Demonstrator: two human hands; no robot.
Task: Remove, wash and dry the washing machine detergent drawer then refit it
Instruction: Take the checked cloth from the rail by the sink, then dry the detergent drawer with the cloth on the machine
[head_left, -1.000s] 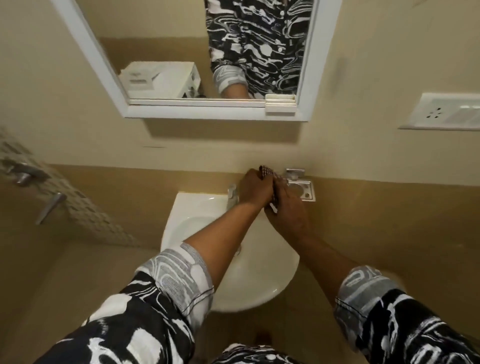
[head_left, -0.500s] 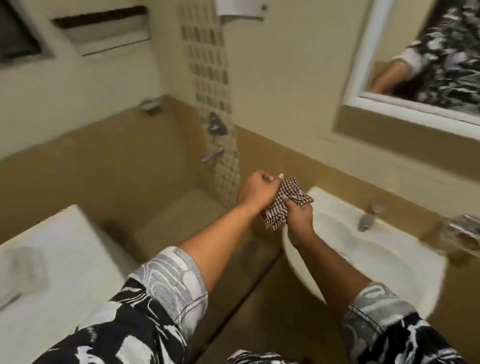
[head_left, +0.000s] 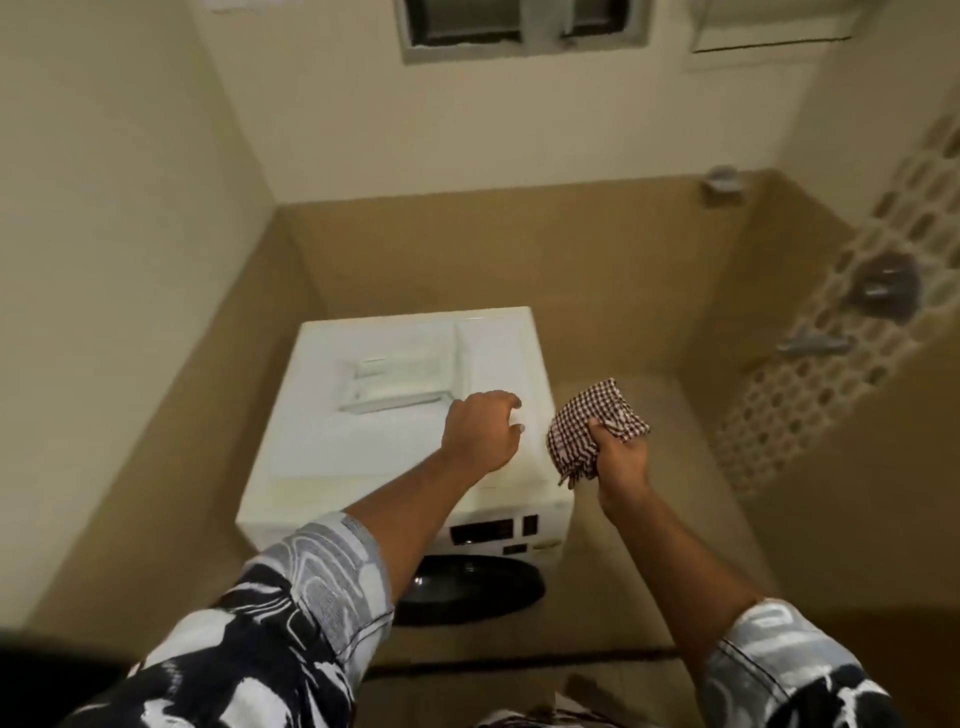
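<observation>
The drawer (head_left: 395, 384) lies on top of the washing machine (head_left: 498, 358), within reach for drying. Your right hand (head_left: 621, 460) grips the bunched checked cloth (head_left: 592, 426) just beside the machine, ready to wipe. Your left hand (head_left: 480, 431) hovers over the top, fingers loosely curled and holding nothing, likely free to steady the drawer.
</observation>
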